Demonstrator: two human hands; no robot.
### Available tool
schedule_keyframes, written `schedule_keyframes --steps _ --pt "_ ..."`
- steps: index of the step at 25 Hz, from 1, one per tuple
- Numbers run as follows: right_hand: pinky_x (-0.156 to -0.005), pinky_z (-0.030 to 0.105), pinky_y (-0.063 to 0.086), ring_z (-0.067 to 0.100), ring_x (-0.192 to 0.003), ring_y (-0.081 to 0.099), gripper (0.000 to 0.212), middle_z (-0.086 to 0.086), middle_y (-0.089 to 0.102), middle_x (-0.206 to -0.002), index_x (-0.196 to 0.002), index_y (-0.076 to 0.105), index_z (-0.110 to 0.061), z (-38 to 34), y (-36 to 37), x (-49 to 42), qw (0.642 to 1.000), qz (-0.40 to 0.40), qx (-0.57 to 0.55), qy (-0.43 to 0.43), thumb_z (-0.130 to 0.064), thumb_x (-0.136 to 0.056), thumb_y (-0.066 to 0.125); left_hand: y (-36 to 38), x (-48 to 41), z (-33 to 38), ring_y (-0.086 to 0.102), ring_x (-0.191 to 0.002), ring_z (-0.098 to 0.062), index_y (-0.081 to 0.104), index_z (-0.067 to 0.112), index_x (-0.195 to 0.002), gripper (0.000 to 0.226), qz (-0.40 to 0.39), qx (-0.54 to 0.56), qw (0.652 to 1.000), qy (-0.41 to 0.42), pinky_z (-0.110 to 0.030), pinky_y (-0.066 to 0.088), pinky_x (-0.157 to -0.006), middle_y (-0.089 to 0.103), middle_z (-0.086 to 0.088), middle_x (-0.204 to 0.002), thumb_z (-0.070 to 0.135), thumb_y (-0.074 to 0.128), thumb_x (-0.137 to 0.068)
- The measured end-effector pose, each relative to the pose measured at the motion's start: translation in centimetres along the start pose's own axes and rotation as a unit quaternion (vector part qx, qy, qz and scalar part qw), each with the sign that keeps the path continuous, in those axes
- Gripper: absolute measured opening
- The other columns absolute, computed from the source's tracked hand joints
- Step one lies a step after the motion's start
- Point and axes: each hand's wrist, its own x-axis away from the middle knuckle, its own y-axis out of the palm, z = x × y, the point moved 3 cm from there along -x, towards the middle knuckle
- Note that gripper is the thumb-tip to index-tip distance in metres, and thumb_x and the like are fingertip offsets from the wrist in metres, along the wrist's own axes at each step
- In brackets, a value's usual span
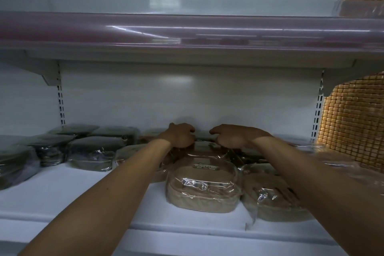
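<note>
Just behind the labelled pack, the left hand and right hand both grip the rear pack, which is probably light, soft and film-slick, so its sides offer a surer hold.

Back panel: standing white, catching faint glare.
Upper shelf: spanning overhead, glossy edge shining.
Slotted uprights: flanking the panel.

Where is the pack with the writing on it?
Find the lower white shelf, below the long pink one. Midway along it lies a beige pack in clear wrap, in front of the back pack that the left hand and right hand hold. Only it bears a small dark label with white writing.
</note>
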Motion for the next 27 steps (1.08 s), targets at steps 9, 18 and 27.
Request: schedule_keyframes --steps 9,18,27 --pt "-0.111 0.041 0.034 0.029 -0.134 0.043 0.044 0.015 0.044 -0.147 -0.141 0.045 -0.002 0.2 0.0 -0.9 0.998 0.034 -0.060 0.006 -0.010 -0.098 0.041 -0.4 0.2 1.1 0.058 -0.120 -0.020 0.059 0.013 -0.136 0.049 0.089 0.255 0.963 0.018 -0.026 0.044 -0.101 0.059 -0.008 -0.137 0.003 0.064 -0.088" --pt "-0.083 0.032 0.043 0.026 -0.108 0.058 0.031 0.012 0.060 -0.120 -0.123 0.059 -0.004 0.4 1.0 -1.5 0.999 -0.014 0.039 0.008 -0.018 -0.099 0.045 0.6 0.1 2.8 0.053 -0.123 -0.028 0.061 0.004 -0.128 0.035 0.009 0.069 0.998 0.002 -0.033 0.042 -0.103 0.055 -0.013 -0.139 0.021 0.049 -0.100" --pt "-0.090 0.030 0.041 0.024 -0.113 0.055 0.039 0.014 0.055 -0.134 -0.136 0.050 -0.005 0.0 1.0 -2.4 0.999 -0.013 0.035 -0.016 -0.024 -0.104 0.039 0.5 -0.6 2.6 0.054 -0.124 -0.026 0.056 0.010 -0.138 0.043 0.022 0.134 0.991 -0.009 -0.028 0.041 -0.099 0.056 -0.011 -0.140 0.020 0.059 -0.096"
